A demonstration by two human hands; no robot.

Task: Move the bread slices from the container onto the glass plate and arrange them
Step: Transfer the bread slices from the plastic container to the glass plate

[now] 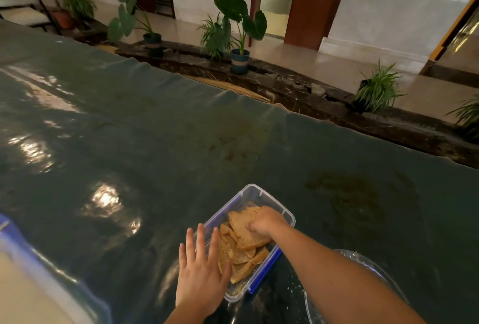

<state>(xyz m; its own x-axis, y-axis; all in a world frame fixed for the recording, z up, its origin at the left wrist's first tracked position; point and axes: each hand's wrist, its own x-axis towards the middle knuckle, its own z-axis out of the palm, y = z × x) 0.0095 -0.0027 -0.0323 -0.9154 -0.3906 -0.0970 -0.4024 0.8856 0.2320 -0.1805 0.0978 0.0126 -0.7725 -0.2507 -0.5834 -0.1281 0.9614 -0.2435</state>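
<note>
Fingers (255, 229) of my right hand (264, 222) curl down onto the top bread slices (242, 235), thumb against the upper slice, gripping it inside the container (261, 198). On my left hand (201, 274) they lie spread and flat along the container's left rim. Its blue-clipped clear box sits on the dark green counter (155, 142); just right of it, under my forearm, is the glass plate (368, 261).

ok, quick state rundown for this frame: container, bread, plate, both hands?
container: lid off, upright on the table, holding bread.
bread slices: piled inside the container, none on the plate.
glass plate: right of the container, mostly hidden by the right arm.
left hand: open, flat against the container's near-left edge.
right hand: inside the container, grip closing on a top slice.
</note>
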